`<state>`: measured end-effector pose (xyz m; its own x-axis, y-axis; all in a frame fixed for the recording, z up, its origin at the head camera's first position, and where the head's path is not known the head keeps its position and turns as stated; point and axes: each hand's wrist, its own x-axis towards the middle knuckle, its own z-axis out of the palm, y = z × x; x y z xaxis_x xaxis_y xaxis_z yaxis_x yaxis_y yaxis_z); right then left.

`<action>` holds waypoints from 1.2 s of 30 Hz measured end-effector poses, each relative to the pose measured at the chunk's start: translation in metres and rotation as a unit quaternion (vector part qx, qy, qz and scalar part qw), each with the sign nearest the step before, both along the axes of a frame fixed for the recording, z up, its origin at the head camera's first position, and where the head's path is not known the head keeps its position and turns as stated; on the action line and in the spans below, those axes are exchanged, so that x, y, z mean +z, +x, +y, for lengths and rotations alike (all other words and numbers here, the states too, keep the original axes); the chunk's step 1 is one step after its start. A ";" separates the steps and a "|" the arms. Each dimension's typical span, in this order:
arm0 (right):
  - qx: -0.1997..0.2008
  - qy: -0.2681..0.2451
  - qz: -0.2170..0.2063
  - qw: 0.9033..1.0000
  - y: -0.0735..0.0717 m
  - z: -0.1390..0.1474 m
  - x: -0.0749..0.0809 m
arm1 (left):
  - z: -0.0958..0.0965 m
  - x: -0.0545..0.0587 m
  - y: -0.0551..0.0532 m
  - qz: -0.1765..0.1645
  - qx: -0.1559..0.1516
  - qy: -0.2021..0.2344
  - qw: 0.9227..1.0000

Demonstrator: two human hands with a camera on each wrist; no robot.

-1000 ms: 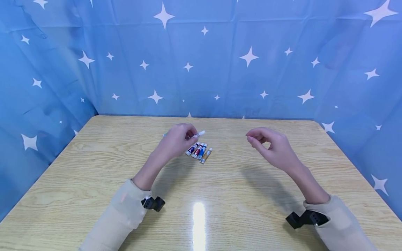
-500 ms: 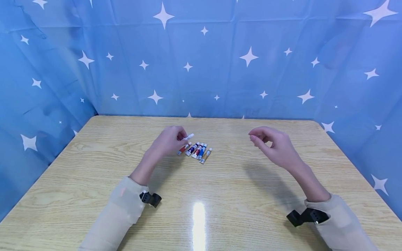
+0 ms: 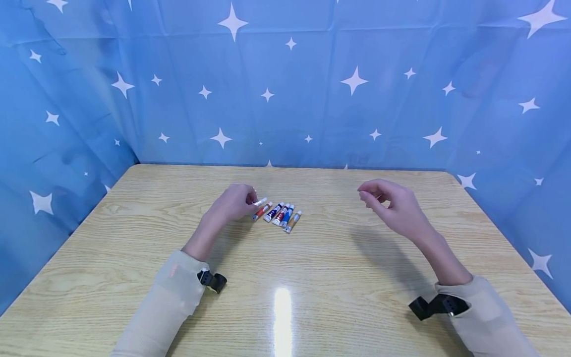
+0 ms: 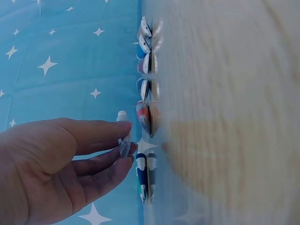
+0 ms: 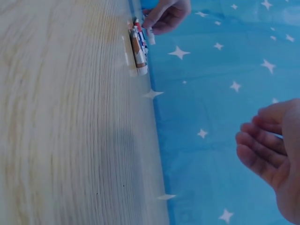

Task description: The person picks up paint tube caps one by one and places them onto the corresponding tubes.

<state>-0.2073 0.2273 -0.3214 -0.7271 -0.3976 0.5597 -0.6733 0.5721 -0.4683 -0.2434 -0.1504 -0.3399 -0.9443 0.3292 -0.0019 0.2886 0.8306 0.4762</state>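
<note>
My left hand pinches a small white-capped paint tube between thumb and fingers, above the left end of a row of paint tubes on the table. From left to right the row shows an orange-red tube, a dark blue tube, a red tube, a blue tube and an ochre tube. Beyond the left fingers, the left wrist view shows another dark blue and white tube lying down. My right hand hovers over the table's right side, fingers loosely curled, holding nothing.
The wooden table reaches back to a blue curtain with white stars. A bright light reflection lies on its front. Each wrist carries a black camera, the left camera and the right camera.
My left hand has moved left and lower with the white-capped tube, uncovering the orange-red tube. My right hand has drifted slightly right. The row of tubes has stayed put.
</note>
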 end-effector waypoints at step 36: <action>-0.044 0.011 -0.007 0.999 -0.010 0.019 -0.002 | -0.013 0.002 -0.004 0.037 0.059 0.009 0.998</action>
